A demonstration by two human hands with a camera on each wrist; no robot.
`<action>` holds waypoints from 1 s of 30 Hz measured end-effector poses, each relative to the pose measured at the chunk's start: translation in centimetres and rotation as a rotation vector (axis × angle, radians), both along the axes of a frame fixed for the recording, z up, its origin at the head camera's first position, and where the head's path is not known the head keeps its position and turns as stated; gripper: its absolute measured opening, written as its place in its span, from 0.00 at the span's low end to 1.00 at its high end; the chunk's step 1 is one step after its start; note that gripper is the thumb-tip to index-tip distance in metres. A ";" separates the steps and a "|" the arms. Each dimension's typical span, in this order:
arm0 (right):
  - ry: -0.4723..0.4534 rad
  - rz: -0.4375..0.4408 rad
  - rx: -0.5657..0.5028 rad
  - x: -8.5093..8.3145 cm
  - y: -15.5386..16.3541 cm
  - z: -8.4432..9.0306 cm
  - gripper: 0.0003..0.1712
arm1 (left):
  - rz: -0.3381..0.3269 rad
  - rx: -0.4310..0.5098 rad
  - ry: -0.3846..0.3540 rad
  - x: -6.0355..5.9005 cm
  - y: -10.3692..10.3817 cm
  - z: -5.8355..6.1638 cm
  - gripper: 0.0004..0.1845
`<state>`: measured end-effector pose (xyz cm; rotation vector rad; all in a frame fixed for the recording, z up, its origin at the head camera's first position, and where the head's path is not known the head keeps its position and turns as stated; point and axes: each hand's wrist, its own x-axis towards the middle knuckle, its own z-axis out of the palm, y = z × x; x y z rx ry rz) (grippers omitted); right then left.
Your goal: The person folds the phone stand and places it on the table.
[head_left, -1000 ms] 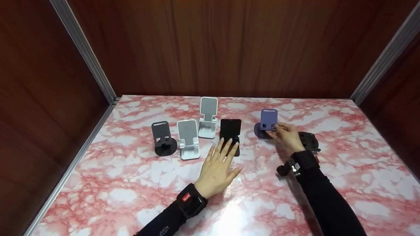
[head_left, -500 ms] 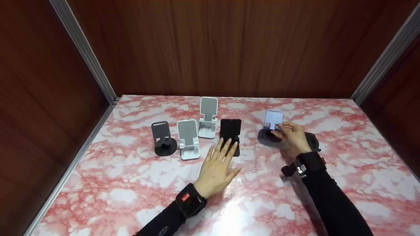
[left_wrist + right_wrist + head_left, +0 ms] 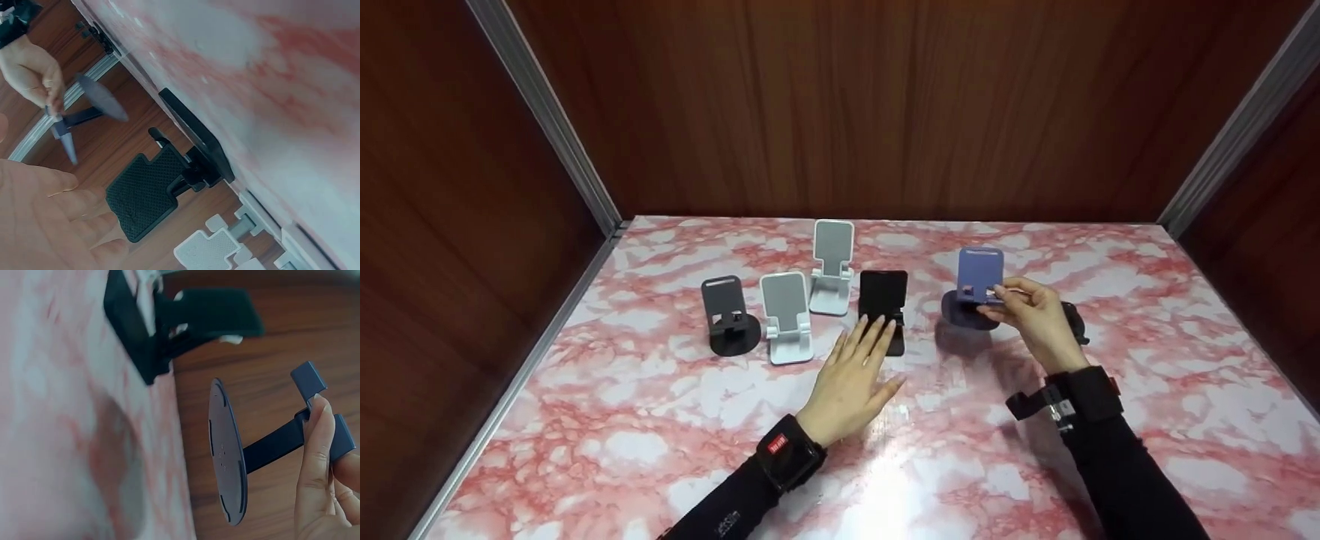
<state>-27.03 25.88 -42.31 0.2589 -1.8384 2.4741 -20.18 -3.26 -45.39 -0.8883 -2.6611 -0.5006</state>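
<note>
My right hand (image 3: 1039, 322) pinches a purple phone stand (image 3: 980, 270) by the lower edge of its plate. Its round base (image 3: 228, 453) hangs above the table in the right wrist view, and a shadow falls below it. My left hand (image 3: 847, 386) is spread palm down, fingers straight, with the fingertips over the lower part of a black phone stand (image 3: 883, 291). Whether they touch it I cannot tell. Left of that are two white phone stands with grey pads, a front one (image 3: 785, 301) and a rear one (image 3: 833, 244), and a dark grey stand (image 3: 724, 300) on a round base.
Partly hidden behind my right hand lies another black object (image 3: 1074, 322). The red-and-white marbled table (image 3: 622, 405) is bounded by brown wooden panels (image 3: 885, 112) with metal corner posts (image 3: 559, 127). Both wrists wear black straps, the left one marked by a red label (image 3: 777, 444).
Raised slightly and tilted back and forth, the purple stand flashed pale and is purple again. My right hand has shifted a little rightward and nearer. My left hand stays nearly still.
</note>
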 end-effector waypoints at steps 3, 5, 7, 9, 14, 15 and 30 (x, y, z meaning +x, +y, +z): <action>0.033 0.000 -0.006 0.8 -0.5 0.6 0.08 | -0.012 0.016 -0.009 -0.2 -0.1 -0.1 0.37; 0.048 -0.007 -0.001 1.3 -0.9 1.0 0.08 | -0.018 0.030 -0.016 -0.4 -0.1 -0.2 0.37; 0.054 -0.007 0.006 1.7 -1.2 1.4 0.09 | -0.027 0.051 -0.031 -0.4 -0.2 -0.1 0.37; 0.052 -0.008 0.010 2.1 -1.4 1.6 0.09 | -0.043 0.083 -0.056 -0.5 -0.2 -0.1 0.37; 0.043 -0.008 -0.004 2.8 -2.2 2.0 0.07 | -0.115 0.238 -0.197 -1.0 -0.4 0.1 0.36; 0.043 -0.006 -0.010 2.9 -2.4 2.0 0.07 | -0.128 0.278 -0.231 -1.1 -0.5 0.1 0.35; 0.098 0.241 0.063 5.0 -6.3 1.1 0.05 | -0.258 0.944 -0.752 -2.5 -1.2 0.1 0.29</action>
